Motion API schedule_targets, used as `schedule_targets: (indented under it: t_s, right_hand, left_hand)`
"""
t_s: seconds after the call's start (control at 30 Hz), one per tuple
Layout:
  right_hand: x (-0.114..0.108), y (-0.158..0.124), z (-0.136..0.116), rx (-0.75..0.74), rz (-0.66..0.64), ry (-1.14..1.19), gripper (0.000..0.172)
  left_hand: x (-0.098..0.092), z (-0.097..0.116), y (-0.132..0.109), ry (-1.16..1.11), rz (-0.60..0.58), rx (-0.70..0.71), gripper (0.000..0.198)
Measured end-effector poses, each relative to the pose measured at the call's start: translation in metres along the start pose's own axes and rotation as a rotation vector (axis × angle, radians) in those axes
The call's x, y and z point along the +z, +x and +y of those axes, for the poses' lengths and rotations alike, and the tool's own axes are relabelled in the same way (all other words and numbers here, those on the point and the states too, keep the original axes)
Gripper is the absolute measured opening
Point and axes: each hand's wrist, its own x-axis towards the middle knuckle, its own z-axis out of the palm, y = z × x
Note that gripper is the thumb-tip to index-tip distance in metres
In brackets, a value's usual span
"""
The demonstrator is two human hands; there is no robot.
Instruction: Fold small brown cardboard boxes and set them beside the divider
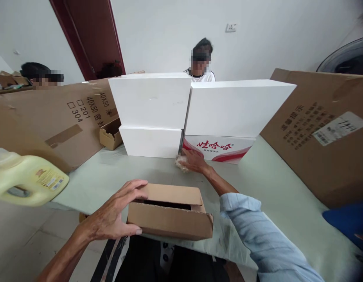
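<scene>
We see a small cardboard box (169, 223) at the near edge of the green-covered table (96, 180), its top flaps parted over a dark interior. Our left hand (117, 211) is spread wide around the box's left end, thumb against the near side and fingers on the far flap, holding it there. Our right hand (194, 160) reaches beyond the box, its fingers partly bent over a crumpled, clear-wrapped item (180, 162) on the table; we cannot tell whether they grip it.

Just behind that item, we face two stacks side by side: on the left, an upper white box (150, 103) on a lower white box (152, 143); on the right, a wide white box (228, 111) above a box with red lettering (222, 149). A small open carton (111, 135) sits left of the stacks, beside a large printed carton (52, 113). A pale yellow jug (35, 176) stands nearer us on the left. Another large carton (319, 137) flanks us on the right. Beyond the stacks we see a person in white (203, 74).
</scene>
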Motion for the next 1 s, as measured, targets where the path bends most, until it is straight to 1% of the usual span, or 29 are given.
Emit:
schedule_targets:
  t_s: [0.03, 0.07, 0.1, 0.17, 0.2, 0.27, 0.3, 0.4, 0.47, 0.5, 0.6, 0.63, 0.67, 0.77, 0.8, 0.83, 0.9, 0.93, 1.0]
  right_hand:
    - [-0.003, -0.008, -0.002, 0.012, 0.065, 0.027, 0.074]
    - [-0.005, -0.019, -0.005, 0.012, 0.155, 0.091, 0.071]
    - [-0.009, -0.033, -0.009, -0.005, 0.261, 0.191, 0.064]
    - [-0.02, -0.069, -0.019, -0.094, 0.477, 0.453, 0.042]
    - [-0.028, -0.09, -0.026, -0.152, 0.537, 0.566, 0.033]
    - [-0.046, -0.135, -0.044, -0.252, 0.567, 0.676, 0.026]
    - [-0.056, -0.156, -0.054, -0.292, 0.576, 0.684, 0.025]
    - [-0.078, -0.209, -0.084, -0.451, 0.524, 0.555, 0.016]
    - [-0.084, -0.232, -0.101, -0.534, 0.519, 0.45, 0.008]
    - [-0.083, -0.24, -0.108, -0.562, 0.522, 0.408, 0.005]
    - [-0.073, -0.256, -0.122, -0.619, 0.492, 0.334, 0.011]
    - [-0.068, -0.259, -0.124, -0.616, 0.483, 0.311, 0.011]
    - [-0.063, -0.261, -0.124, -0.6, 0.485, 0.278, 0.015]
    - [-0.052, -0.259, -0.119, -0.495, 0.524, 0.141, 0.055]
    - [-0.05, -0.257, -0.117, -0.471, 0.528, 0.102, 0.064]
    - [-0.048, -0.255, -0.115, -0.458, 0.528, 0.074, 0.068]
    - [-0.047, -0.252, -0.114, -0.449, 0.534, 0.052, 0.064]
    - [-0.048, -0.252, -0.116, -0.452, 0.545, 0.057, 0.057]
    - [-0.049, -0.256, -0.121, -0.468, 0.571, 0.1, 0.037]
  left_hand:
    - [0.0, 0.0, 0.0, -0.005, 0.01, 0.01, 0.073]
    - [0.0, -0.001, 0.0, -0.01, 0.024, 0.024, 0.074]
    - [0.001, -0.002, 0.0, -0.015, 0.044, 0.04, 0.075]
    - [0.005, -0.004, -0.001, -0.027, 0.092, 0.072, 0.073]
    - [0.007, -0.004, -0.002, -0.033, 0.117, 0.091, 0.071]
    - [0.012, -0.005, -0.006, -0.036, 0.161, 0.14, 0.064]
    - [0.014, -0.006, -0.008, -0.036, 0.18, 0.163, 0.061]
    - [0.017, -0.005, -0.014, -0.041, 0.209, 0.202, 0.052]
    - [0.014, -0.003, -0.017, -0.047, 0.19, 0.192, 0.054]
    - [0.011, -0.002, -0.018, -0.047, 0.168, 0.174, 0.06]
    - [-0.002, 0.001, -0.019, -0.049, 0.077, 0.099, 0.084]
    - [-0.007, 0.003, -0.019, -0.053, 0.05, 0.084, 0.086]
    - [-0.011, 0.004, -0.018, -0.058, 0.03, 0.079, 0.084]
    - [-0.022, 0.008, -0.015, -0.057, 0.009, 0.094, 0.06]
    - [-0.023, 0.009, -0.014, -0.051, 0.012, 0.095, 0.054]
    - [-0.025, 0.01, -0.012, -0.046, 0.02, 0.092, 0.049]
    - [-0.026, 0.013, -0.011, -0.044, 0.036, 0.089, 0.044]
    - [-0.026, 0.014, -0.01, -0.048, 0.042, 0.09, 0.043]
    - [-0.028, 0.018, -0.009, -0.054, 0.049, 0.086, 0.043]
